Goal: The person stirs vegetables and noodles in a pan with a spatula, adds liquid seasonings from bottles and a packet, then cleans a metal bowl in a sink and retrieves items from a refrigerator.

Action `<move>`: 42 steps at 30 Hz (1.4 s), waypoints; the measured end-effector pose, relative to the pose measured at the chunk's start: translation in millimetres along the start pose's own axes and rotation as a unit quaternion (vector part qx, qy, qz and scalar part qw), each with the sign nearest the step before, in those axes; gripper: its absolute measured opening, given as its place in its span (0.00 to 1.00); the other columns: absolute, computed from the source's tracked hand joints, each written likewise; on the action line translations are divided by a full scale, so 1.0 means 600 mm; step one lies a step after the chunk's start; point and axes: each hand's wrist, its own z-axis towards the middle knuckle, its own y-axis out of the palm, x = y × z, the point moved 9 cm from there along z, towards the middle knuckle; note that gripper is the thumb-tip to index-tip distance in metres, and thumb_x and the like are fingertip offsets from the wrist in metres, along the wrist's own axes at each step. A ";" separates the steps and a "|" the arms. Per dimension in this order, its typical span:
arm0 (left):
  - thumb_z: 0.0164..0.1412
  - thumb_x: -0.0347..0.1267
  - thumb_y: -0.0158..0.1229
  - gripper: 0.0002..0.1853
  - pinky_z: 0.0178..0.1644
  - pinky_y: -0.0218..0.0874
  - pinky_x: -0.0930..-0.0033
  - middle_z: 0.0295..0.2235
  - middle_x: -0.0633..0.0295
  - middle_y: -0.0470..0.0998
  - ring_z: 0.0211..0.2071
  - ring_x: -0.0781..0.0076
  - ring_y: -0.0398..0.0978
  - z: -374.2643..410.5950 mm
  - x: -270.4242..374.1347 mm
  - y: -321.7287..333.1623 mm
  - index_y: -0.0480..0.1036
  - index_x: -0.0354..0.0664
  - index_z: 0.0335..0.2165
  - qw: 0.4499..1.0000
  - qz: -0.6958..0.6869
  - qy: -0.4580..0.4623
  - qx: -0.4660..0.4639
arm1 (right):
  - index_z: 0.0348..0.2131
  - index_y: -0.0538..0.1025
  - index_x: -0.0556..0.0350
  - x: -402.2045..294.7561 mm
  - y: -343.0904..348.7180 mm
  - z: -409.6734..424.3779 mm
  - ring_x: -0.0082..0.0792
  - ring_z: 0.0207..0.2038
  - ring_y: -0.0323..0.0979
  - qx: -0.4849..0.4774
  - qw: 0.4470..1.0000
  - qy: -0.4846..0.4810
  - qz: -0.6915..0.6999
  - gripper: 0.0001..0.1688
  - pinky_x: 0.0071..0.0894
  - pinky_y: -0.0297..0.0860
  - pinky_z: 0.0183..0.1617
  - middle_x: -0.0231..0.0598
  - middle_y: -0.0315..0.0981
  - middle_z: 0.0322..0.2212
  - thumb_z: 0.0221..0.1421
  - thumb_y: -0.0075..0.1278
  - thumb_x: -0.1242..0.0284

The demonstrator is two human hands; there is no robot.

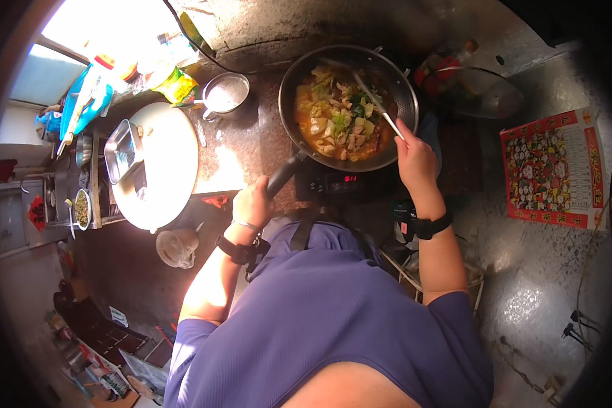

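My left hand (252,202) is wrapped around the black handle (284,176) of a large frying pan (413,94). The pan sits on an induction cooker (331,184) with a lit red display. A stew of cabbage, meat pieces and greens (344,120) in orange broth covers the pan's bottom. My right hand (417,155) grips the pale handle of a metal spatula (377,102) that slants into the pan. The spatula's far end dips among the food at the back, where its outline is blurred.
Left of the pan stands a small metal pot (226,93). Beyond it, a round cutting board (178,153) carries a rectangular metal tray (123,151). A glass lid (474,94) leans at the right near a bottle (438,64). A cord (181,25) hangs behind the counter.
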 end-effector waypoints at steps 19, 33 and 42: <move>0.40 0.25 0.55 0.12 0.33 0.62 0.51 0.21 0.46 0.72 0.28 0.45 0.72 0.010 -0.019 0.004 0.66 0.40 0.29 1.000 -0.021 -0.015 -0.017 | 0.41 0.72 0.65 0.080 -0.003 -0.168 0.10 0.15 0.51 -0.046 0.868 0.217 0.445 0.15 0.11 0.47 0.18 0.26 0.65 0.17 0.58 0.43 0.73; 0.42 0.26 0.54 0.10 0.31 0.63 0.51 0.21 0.47 0.73 0.27 0.45 0.72 0.009 -0.017 -0.001 0.67 0.41 0.29 1.000 -0.024 -0.005 -0.002 | 0.36 0.69 0.61 0.033 -0.081 -0.163 0.21 0.27 0.67 -0.019 0.851 0.110 0.514 0.08 0.18 0.65 0.36 0.38 0.70 0.29 0.55 0.41 0.78; 0.44 0.27 0.54 0.07 0.30 0.64 0.52 0.20 0.48 0.73 0.26 0.46 0.73 0.009 -0.013 -0.008 0.67 0.41 0.27 1.000 -0.015 -0.015 0.001 | 0.32 0.70 0.60 0.107 -0.106 -0.178 0.19 0.17 0.60 0.190 0.811 0.172 0.525 0.12 0.14 0.58 0.22 0.33 0.67 0.17 0.59 0.42 0.68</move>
